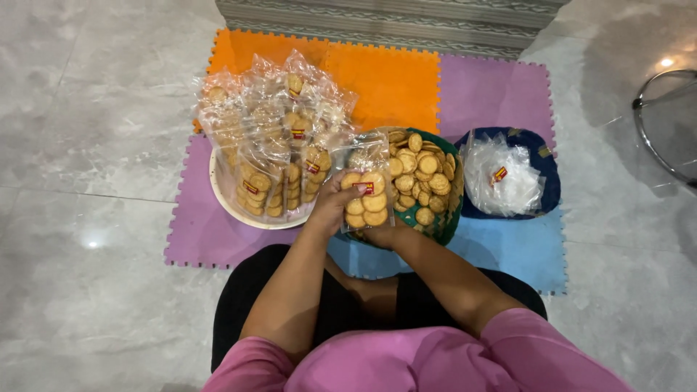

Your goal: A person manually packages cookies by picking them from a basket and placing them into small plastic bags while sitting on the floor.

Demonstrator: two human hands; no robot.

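Biscuits fill the clear packet point(365, 194) that both hands grip between them: the left hand point(332, 205) clasps its left edge with fingers curled over the front, while the right hand point(388, 234) holds it from below and behind, mostly hidden by the packet itself. The packet stands upright, lifted just above the near rim of the green basket point(449, 219), which sits directly beyond the right hand and is heaped with loose round biscuits point(420, 174). Just left of the left hand, a white bowl point(225, 199) holds a crowd of filled packets point(272, 138) leaning on one another, piled high and spilling back over the orange mat point(396, 83). Farther right of the right hand, well apart from it, a dark blue bowl point(548, 181) carries a bundle of empty clear bags point(501, 174). All of these rest on foam puzzle mats, purple point(196, 229) under the white bowl and blue point(526, 250) near the right forearm. Grey marble floor point(87, 145) surrounds the mats, and a metal ring point(657, 123) shows at the far right edge
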